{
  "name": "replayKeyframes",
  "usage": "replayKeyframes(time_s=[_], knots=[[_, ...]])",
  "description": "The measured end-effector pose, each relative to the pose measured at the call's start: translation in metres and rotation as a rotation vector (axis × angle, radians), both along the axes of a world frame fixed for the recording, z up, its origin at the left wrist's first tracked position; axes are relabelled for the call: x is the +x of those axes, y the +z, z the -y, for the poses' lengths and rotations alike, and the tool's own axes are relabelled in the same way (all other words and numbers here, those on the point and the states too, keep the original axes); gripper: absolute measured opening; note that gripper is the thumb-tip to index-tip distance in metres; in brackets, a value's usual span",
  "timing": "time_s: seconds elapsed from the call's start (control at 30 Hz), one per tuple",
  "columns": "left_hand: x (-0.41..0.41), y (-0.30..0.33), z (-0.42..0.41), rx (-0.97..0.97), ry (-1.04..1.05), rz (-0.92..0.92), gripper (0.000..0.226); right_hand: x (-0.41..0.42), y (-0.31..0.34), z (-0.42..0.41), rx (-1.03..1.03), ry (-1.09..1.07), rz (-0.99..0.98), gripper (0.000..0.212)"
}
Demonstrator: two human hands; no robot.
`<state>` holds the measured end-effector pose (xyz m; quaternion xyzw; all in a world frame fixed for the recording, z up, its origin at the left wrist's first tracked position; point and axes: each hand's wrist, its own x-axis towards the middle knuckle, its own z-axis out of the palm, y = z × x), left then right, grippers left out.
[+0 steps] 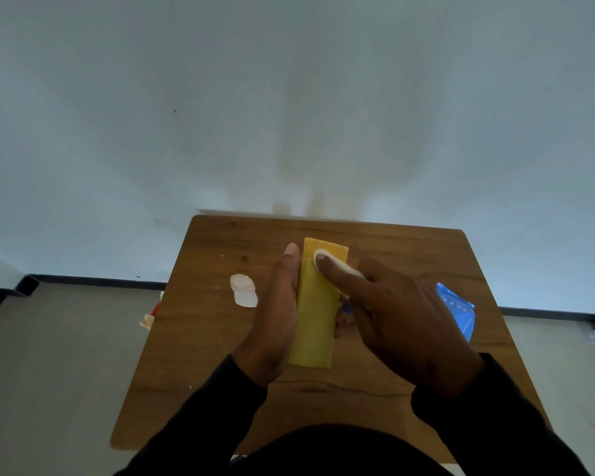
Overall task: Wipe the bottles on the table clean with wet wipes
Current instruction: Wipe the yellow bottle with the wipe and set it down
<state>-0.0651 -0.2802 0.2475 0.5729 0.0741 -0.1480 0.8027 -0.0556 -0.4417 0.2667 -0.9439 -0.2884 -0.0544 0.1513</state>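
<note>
You have one wooden table [220, 338] in front of you. On it you are handling one yellow tube [315, 324], the only container of that kind in sight. You have two hands in view: one left hand [275, 314] and one right hand [402, 317]. You can count one white wipe [327, 261] under your right fingers. One pale small bottle [244, 291] lies on the table left of the tube. One blue packet [459, 310] sits at the right, partly hidden by your right hand. At the table's left edge you see one small red and white item [152, 314], too cut off to tell what it is.
</note>
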Motion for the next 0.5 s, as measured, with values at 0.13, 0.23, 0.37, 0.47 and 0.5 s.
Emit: replayKeyframes(time_s=[0.13, 0.23, 0.37, 0.47, 0.5], knots=[[-0.002, -0.001, 0.005, 0.072, 0.012, 0.015, 0.070, -0.001, 0.000, -0.007, -0.009, -0.006, 0.018, 0.058], [-0.002, -0.001, 0.006, 0.095, 0.012, 0.034, 0.076, 0.003, 0.005, -0.007, 0.055, -0.080, -0.003, 0.060], [-0.002, -0.003, 0.003, 0.128, 0.007, 0.019, 0.068, -0.006, 0.001, -0.011, -0.059, 0.040, -0.035, 0.058], [0.001, -0.002, 0.004, 0.146, 0.021, 0.017, 0.074, -0.005, 0.000, -0.014, 0.019, -0.050, -0.040, 0.060], [0.001, 0.000, 0.004, 0.150, 0.031, 0.013, 0.077, -0.003, 0.001, -0.012, 0.064, -0.086, -0.034, 0.060]])
